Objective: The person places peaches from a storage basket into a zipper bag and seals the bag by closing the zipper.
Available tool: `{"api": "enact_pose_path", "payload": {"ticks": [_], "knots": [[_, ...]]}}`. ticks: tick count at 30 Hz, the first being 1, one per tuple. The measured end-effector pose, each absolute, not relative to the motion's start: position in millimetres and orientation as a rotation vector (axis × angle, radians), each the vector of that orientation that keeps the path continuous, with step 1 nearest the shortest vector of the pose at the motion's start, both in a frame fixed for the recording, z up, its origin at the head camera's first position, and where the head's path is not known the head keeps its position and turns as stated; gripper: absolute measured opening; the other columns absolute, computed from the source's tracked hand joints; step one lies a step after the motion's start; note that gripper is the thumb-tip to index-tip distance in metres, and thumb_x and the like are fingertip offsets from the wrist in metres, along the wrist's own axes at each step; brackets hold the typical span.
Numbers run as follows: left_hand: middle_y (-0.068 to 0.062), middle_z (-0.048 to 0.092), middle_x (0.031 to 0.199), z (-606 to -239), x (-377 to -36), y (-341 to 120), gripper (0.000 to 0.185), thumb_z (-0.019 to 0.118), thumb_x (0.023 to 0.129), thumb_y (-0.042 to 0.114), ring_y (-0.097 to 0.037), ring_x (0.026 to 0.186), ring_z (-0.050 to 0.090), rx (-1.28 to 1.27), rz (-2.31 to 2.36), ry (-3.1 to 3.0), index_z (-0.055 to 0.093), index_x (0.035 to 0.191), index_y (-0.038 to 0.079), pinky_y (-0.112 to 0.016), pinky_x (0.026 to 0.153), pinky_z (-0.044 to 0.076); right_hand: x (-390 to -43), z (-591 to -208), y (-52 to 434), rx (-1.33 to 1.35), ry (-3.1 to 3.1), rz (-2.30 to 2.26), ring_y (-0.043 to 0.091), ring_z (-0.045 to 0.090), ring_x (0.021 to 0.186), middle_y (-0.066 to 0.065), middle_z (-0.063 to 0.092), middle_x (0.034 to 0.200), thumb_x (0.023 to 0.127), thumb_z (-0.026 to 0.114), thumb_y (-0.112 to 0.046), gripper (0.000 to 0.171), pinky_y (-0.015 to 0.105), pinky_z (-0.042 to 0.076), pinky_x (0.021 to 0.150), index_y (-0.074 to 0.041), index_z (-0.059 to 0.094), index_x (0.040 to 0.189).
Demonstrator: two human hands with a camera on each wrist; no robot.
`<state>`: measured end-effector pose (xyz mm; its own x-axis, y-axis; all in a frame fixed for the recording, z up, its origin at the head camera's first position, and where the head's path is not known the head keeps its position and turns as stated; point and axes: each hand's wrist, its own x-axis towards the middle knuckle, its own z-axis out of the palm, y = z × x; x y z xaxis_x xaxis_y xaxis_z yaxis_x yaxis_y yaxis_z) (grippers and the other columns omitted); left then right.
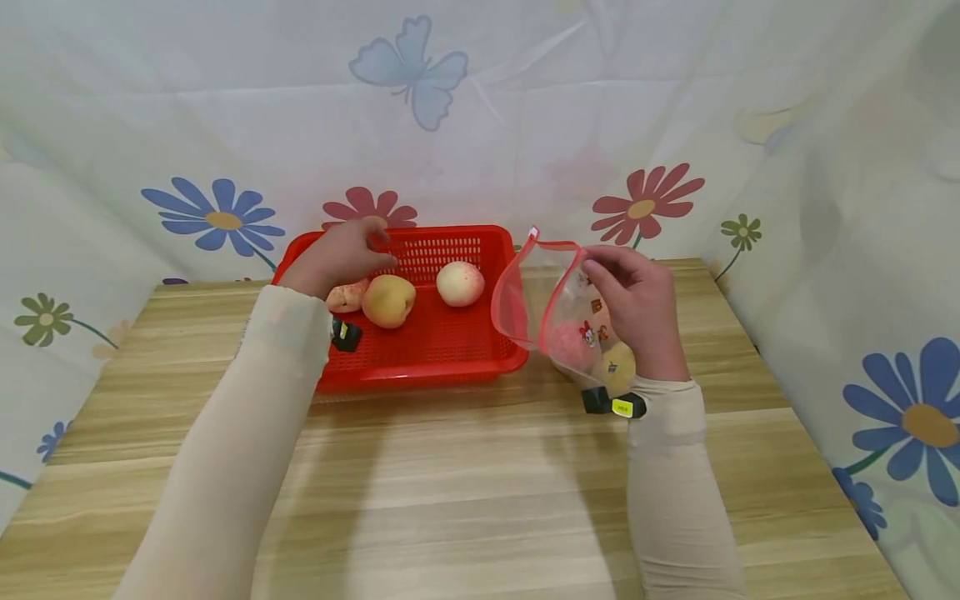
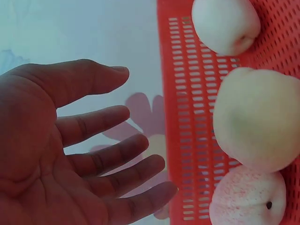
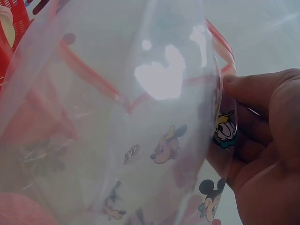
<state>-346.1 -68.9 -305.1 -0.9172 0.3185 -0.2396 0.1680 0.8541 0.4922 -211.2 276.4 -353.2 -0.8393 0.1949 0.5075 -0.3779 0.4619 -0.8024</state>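
So the left hand [image 1: 337, 254] is up over the left back part of the red basket [image 1: 435, 350], thumb and fingers well apart with a loose bend to them. The left wrist view shows nothing between them, and I don't see the fingertips touching any fruit.

The right hand [image 1: 637, 300] has the thumb and fingers pinched on the right edge of the zip bag [image 1: 558, 292], right up at the mouth. That bag is thin, shiny clear plastic with a pinkish-red zip strip, a little white slider [image 1: 534, 233] at the top and cartoon characters printed on the side. It's just to the right of the basket, mouth gaping, and you can see a pink round fruit [image 1: 572, 344] and a yellowish fruit [image 1: 619, 369] low down through the plastic.

Basket is rigid-looking plastic, a rectangle with rounded corners and rows of small slots in the walls. Inside there's a plump yellow peach [image 1: 388, 301], a speckled pinkish peach [image 1: 347, 297] right beside it, partly hidden in the head view, and a pale peach [image 1: 460, 284] with a red blush, sitting apart toward the right. All of it is on a wood-grain table [image 1: 450, 483]
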Motion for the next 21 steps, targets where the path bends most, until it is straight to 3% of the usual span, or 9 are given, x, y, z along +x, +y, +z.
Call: {"api": "enact_pose_path", "payload": {"ticks": [12,21], "knots": [[-0.017,0.054,0.135,-324.4,-358.0,-88.4,0.062,0.065,0.089,0.033,-0.037,0.120,0.050,0.255,0.590,2.715,0.044,0.142,0.007,-0.057,0.098,0.048,-211.6,-353.4,276.5,0.131,-2.185,1.381,0.005,0.062,0.085,0.013,0.071,0.105,0.092,0.066,-0.023,0.026,0.013,0.052,0.077,-0.009,0.071,0.114],[-0.012,0.063,0.121,-334.1,-360.6,-96.8,0.050,0.067,0.086,0.028,-0.032,0.104,0.056,0.224,0.600,2.734,0.055,0.131,0.010,-0.051,0.090,0.053,-211.0,-353.5,276.6,0.148,-2.180,1.383,0.005,0.061,0.084,0.013,0.071,0.104,0.092,0.066,-0.021,0.026,0.014,0.052,0.077,-0.007,0.071,0.113]]}}
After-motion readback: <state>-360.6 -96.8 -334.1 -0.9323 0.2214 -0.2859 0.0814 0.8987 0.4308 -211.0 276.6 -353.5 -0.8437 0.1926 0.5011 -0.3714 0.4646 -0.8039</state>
